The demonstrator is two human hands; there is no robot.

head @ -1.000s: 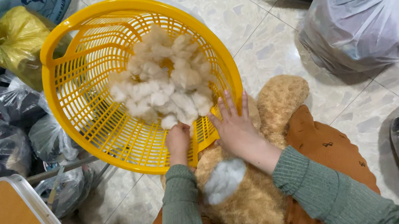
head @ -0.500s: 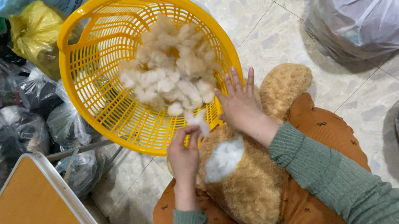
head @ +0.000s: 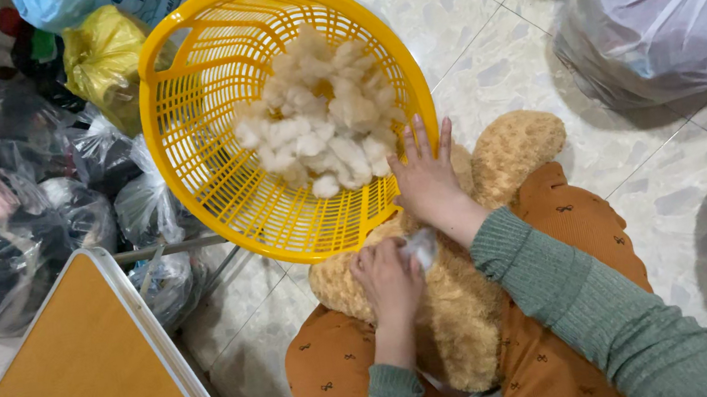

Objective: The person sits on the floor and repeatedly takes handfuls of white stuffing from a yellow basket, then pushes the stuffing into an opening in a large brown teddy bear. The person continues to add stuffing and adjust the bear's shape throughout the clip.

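Tan, curly plush teddy bear (head: pixel 472 302) lies across the person's lap. On its body the left hand (head: pixel 389 277) has its fingers curled, pinching a small tuft of white stuffing (head: pixel 421 246). Just beyond, the right hand (head: pixel 427 180) rests with fingers spread flat on the bear, touching the round yellow plastic basket (head: pixel 211 182), which is tilted above the bear and holds a heap of white stuffing (head: pixel 315 125).

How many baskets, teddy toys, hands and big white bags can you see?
Yellow basket: 1
Tan plush toy: 1
Hands: 2, left hand and right hand
Large white plastic bag: 1
Total: 5
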